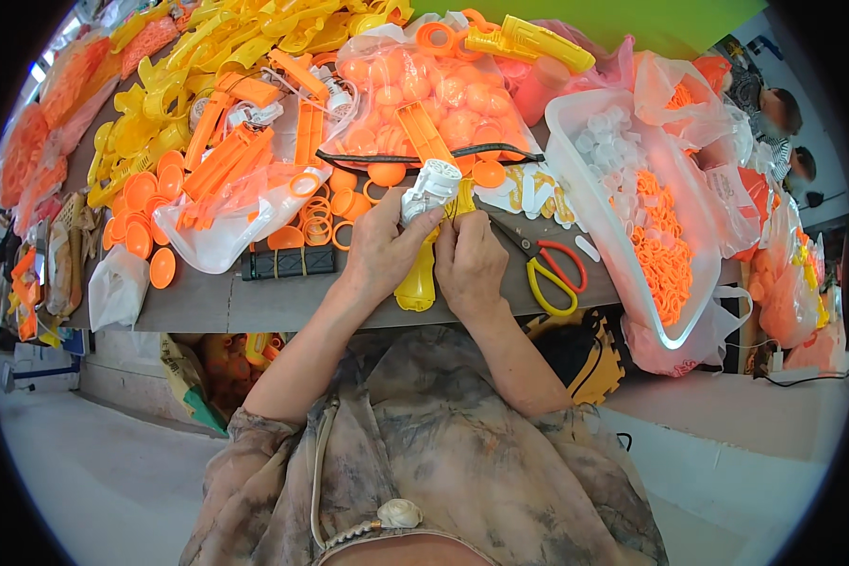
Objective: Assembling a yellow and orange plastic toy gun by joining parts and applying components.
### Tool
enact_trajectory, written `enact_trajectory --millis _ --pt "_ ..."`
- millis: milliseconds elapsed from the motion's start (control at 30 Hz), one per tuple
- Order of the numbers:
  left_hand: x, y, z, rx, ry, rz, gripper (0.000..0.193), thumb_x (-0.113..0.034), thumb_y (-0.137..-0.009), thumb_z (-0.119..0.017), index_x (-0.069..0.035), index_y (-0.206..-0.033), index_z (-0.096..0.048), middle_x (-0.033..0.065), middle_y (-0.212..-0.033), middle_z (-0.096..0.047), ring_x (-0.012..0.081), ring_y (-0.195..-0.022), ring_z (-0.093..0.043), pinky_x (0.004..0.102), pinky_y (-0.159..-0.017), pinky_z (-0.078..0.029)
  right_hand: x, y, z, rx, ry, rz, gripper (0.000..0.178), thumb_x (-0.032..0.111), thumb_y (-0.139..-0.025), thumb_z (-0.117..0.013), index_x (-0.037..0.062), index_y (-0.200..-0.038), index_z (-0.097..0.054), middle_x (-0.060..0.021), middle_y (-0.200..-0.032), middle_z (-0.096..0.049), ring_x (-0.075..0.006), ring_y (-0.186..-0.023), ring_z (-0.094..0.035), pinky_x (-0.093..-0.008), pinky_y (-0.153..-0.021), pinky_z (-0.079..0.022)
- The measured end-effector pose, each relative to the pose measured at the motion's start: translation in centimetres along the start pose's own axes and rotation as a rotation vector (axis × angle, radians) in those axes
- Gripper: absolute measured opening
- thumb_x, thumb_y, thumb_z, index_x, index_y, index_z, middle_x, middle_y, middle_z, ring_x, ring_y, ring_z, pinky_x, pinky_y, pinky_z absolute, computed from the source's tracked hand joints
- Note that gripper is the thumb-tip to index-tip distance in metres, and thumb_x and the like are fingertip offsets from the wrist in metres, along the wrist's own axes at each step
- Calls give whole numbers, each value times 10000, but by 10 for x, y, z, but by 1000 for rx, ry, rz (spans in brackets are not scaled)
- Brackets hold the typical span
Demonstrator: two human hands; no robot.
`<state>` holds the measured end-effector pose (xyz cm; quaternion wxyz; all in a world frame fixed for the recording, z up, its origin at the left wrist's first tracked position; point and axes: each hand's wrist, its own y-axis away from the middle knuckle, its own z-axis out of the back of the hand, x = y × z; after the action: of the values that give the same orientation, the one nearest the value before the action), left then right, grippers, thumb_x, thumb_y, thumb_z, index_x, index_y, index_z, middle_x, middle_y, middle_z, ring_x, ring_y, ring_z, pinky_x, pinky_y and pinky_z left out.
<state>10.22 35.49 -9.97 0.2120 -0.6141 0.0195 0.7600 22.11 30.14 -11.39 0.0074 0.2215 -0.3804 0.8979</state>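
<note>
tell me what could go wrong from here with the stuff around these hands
The scissors lie close beside the right hand, so a sideways move might brush the blades.

The translucent plastic tub seems to reach past the front edge of the table; a bump could tip it and spill the small orange parts inside.

The left hand holds the white plastic mechanism raised, so a slip could drop it.

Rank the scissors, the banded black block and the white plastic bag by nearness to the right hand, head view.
1. Scissors: just right of the right hand.
2. Banded black block: left, past the left hand.
3. White plastic bag: farthest left.
</note>
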Motion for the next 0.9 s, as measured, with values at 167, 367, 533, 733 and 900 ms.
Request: enact_trajectory --millis 167,367,533,733,900 --pt "-1 1 -2 -12 -26 -11 316 -260 -849 -660 11 -990 -580 134 -701 -613 191 -586 -573 328 -547 -450 0 5 -5 13 59 59 186 42 -806 -635 10 -794 -453 -147 -646 -494 -340 -547 -535 -419 -465 -404" --pt "-4 1 -1 18 -52 43 320 -267 -849 -658 10 -993 -586 142 -734 -624 195 -615 -586 319 -569 -461 -1 -3 4 93 -70 -74 168 31 -797 -619 4 -764 -457 -168 -656 -530 -357 -565 -554 -416 -483 -422" --pt "-15 -6 4 107 76 81 311 -212 -858 -653 14 -1061 -583 91 -807 -626 132 -716 -567 278 -646 -463 -16 -25 14 423 -297 -375 137 29 -781 -619 -27 -865 -526 -128 -729 -592 -244 -549 -585 -345 -496 -461" --pt "-13 -9 -2 196 -68 8 338 -180 -843 -661 -20 -1129 -577 87 -879 -640 151 -772 -591 289 -694 -475 -32 -54 29 725 -846 -920 247 -22 -769 -628 -24 -1000 -542 -89 -793 -621 -128 -510 -572 -246 -438 -488" --pt "-8 -9 1 174 -79 19 371 -201 -870 -643 -18 -1181 -557 63 -843 -633 104 -754 -568 267 -673 -472 -18 -23 29 525 -896 -864 425 -43 -786 -615 -10 -1173 -442 -113 -902 -607 -134 -612 -603 -239 -499 -518"
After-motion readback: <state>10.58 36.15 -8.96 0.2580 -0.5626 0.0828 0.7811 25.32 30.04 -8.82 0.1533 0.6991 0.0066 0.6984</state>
